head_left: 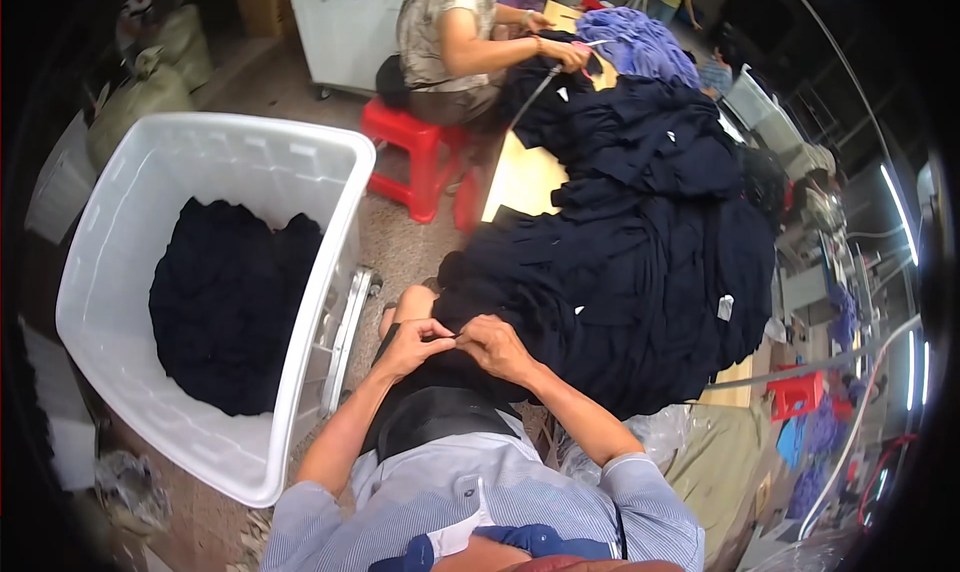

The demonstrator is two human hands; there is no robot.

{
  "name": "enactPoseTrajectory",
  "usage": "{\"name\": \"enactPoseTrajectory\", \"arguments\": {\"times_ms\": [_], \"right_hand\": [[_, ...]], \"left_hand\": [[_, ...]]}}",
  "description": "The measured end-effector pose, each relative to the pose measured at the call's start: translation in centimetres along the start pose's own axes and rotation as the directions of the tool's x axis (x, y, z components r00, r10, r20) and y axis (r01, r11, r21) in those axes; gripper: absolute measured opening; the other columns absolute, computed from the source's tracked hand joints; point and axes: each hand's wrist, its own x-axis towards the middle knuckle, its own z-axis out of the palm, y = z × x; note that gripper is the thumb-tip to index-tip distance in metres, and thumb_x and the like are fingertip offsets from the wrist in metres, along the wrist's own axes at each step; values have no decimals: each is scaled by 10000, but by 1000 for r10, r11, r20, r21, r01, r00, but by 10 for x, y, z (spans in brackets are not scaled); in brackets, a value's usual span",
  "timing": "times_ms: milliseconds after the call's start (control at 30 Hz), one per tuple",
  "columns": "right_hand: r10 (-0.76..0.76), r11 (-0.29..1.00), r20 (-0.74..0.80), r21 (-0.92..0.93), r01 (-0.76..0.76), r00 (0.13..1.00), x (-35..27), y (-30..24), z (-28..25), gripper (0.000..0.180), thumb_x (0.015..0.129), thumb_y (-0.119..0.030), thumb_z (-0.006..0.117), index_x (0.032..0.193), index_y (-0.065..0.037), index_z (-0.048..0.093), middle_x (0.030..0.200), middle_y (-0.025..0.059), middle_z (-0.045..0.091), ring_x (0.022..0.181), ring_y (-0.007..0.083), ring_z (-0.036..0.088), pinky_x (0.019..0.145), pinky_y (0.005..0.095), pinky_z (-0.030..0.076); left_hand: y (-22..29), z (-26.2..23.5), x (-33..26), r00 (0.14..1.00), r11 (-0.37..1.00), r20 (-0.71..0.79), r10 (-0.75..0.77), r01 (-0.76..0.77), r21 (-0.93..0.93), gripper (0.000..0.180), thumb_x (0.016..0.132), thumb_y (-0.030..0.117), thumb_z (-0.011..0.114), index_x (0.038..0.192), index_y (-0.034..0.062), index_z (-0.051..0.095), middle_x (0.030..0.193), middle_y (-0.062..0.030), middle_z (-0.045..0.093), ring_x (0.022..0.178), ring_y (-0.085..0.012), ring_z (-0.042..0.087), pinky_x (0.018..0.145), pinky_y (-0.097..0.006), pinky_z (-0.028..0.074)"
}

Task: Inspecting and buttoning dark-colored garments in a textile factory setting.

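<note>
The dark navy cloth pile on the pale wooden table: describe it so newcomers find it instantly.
Right of the nearest white plastic bin stands a long pale wooden table. Along it, near the right hand, spreads the broad dark navy cloth pile. Unlike the purple-blue cloth heap beyond it, it is almost black; unlike the dark cloth in the bin, it lies on the table.

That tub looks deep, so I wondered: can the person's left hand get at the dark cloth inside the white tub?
Probably yes, but not straight across: the white tub's side stands between the left hand and the dark cloth. Its top is open, so reaching over the rim looks possible.
</note>
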Motion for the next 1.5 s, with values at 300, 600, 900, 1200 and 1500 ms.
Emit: {"name": "enactPoseTrajectory", "arguments": {"times_ms": [300, 600, 900, 1200, 1500], "right_hand": [[89, 996, -22, 23, -89, 996, -5, -2, 2, 182, 929, -77, 833, 1075, -30, 734, 955, 149, 783, 923, 368, 763, 870, 457, 573], [127, 992, -44, 26, -126, 991, -4, -1, 4, 185, 919, -91, 849, 1069, -31, 759, 977, 157, 802, 919, 381, 767, 847, 458, 588], [195, 978, -23, 82, -193, 980, 1, -5, 2, 158, 897, -70, 855, 1018, -26, 763, 927, 144, 794, 847, 333, 767, 790, 436, 590], [132, 991, -49, 13, -131, 990, -3, -4, 6, 158, 900, -46, 837, 1023, -46, 739, 907, 130, 760, 850, 328, 745, 796, 433, 576], [-54, 996, -56, -71, 50, 997, -7, 1, 8, 167, 887, -42, 836, 992, -53, 706, 896, 124, 740, 885, 348, 734, 824, 449, 557]], "left_hand": [[-21, -2, 2, 981, 977, -39, 189, -184, 111, 118, 1003, 51, 823, 1100, -10, 794, 1019, -32, 811, 950, -88, 722, 888, -253, 569], [-15, 2, -1, 971, 972, -73, 227, -221, 79, 129, 999, 49, 833, 1112, -4, 801, 1021, -33, 808, 933, -82, 717, 871, -239, 564], [-25, 2, 3, 976, 979, -79, 204, -203, 15, 123, 977, 30, 844, 1091, 6, 806, 1007, -24, 799, 937, -73, 703, 863, -235, 552], [-8, 8, -7, 992, 987, -127, -24, 3, -160, 136, 974, 0, 834, 1108, -9, 811, 1065, -62, 819, 999, -98, 742, 920, -245, 583], [-9, 9, -8, 994, 998, -104, 44, -48, -33, 161, 961, 5, 839, 1118, -21, 816, 1064, -71, 825, 974, -111, 753, 920, -257, 591]]}}
